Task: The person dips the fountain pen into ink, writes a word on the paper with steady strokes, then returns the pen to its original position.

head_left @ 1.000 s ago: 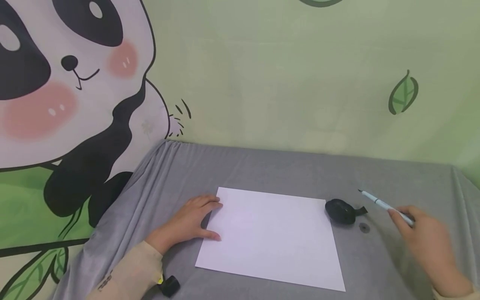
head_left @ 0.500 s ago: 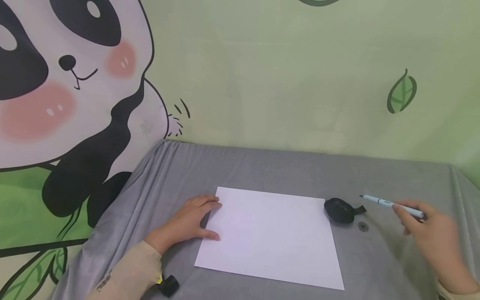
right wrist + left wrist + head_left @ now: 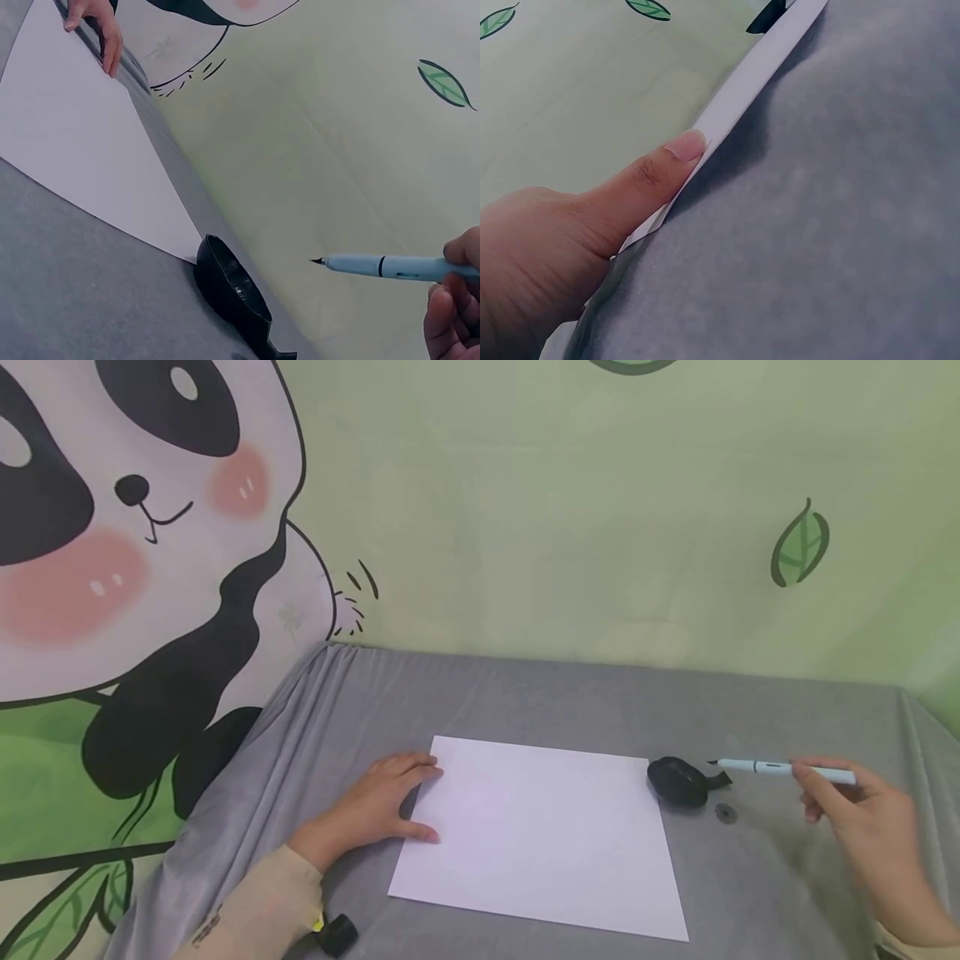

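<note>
A sheet of white paper (image 3: 547, 835) lies on the grey cloth. My left hand (image 3: 375, 802) rests on its left edge, thumb and fingers spread over the margin; the left wrist view shows the thumb (image 3: 682, 146) lying along the paper's edge. To the right of the sheet, my right hand (image 3: 866, 827) holds a light blue fountain pen (image 3: 772, 767) between thumb and fingers. The pen is nearly level, its dark nib (image 3: 318, 261) bare and pointing left, above the cloth. Close to the nib in the head view is a black, hollow, oval thing with a short stem (image 3: 677, 782), at the paper's upper right corner.
A small dark grey disc (image 3: 725, 812) lies beside the black thing. A small black block with a yellow bit (image 3: 337, 935) is by the left sleeve. Grey cloth (image 3: 525, 693) covers the table up to a green wall hanging (image 3: 562, 527) printed with a panda.
The pen has swung from slanting to nearly level in my right hand, its nib lower and slightly further left. My right hand has shifted a little right. The left hand stays on the paper.
</note>
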### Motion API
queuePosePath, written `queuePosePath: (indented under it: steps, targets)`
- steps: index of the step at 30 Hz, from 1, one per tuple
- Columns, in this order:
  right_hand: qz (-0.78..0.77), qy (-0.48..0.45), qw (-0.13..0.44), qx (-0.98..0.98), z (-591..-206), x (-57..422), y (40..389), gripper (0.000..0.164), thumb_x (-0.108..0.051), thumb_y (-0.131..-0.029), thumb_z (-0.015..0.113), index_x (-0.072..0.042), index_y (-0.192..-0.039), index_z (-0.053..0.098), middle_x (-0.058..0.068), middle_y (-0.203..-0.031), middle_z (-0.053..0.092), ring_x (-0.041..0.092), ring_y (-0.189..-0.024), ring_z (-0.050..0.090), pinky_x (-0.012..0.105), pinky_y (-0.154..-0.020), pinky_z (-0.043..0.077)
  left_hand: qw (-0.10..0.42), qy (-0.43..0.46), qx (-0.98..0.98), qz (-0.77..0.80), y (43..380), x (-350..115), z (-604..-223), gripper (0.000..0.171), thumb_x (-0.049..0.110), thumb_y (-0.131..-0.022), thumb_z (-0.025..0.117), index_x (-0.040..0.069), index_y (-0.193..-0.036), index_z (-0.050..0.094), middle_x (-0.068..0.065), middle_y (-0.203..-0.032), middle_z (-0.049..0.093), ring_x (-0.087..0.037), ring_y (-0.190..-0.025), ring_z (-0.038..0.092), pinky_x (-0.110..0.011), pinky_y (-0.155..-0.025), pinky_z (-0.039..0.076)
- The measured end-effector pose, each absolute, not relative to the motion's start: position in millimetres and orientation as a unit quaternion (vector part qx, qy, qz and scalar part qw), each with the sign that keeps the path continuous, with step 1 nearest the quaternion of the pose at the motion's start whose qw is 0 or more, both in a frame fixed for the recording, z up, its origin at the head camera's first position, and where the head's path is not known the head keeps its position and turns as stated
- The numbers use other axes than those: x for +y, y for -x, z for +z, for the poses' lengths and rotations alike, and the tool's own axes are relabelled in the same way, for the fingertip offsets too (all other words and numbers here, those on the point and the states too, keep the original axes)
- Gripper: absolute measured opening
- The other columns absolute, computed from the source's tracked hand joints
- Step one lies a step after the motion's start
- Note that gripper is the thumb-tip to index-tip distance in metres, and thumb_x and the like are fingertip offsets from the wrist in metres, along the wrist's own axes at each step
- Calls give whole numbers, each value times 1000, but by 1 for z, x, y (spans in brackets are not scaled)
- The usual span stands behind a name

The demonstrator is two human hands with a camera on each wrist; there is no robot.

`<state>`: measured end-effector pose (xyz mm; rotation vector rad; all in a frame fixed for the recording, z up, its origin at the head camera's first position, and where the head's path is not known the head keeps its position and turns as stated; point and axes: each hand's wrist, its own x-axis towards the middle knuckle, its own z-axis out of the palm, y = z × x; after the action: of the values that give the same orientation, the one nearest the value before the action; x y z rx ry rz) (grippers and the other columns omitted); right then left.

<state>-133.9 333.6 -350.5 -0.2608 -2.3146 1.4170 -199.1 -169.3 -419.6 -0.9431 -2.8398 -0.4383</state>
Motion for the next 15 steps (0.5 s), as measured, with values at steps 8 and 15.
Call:
queuePosePath:
  steps: [8,15]
  targets:
    - [696,-15,200,-690,-381,350,148,10,-7,-93,60,-11,-92,68,-4,-66,65,6,-53,59,20,-40,43,58,312,-937,-147,198,-170,-419,82,52,-66,81,7,-130,57,-11,-135,55,-33,-127,50,-53,-107,38]
    - [683,-53,183,-705,-385,350,148,21,-13,-99,51,-10,-97,72,-3,-68,66,6,-55,62,22,-39,44,56,309,-938,-147,198,-170,-419,82,53,-66,81,8,-130,57,-10,-136,55,-32,-128,49,-53,-107,38]
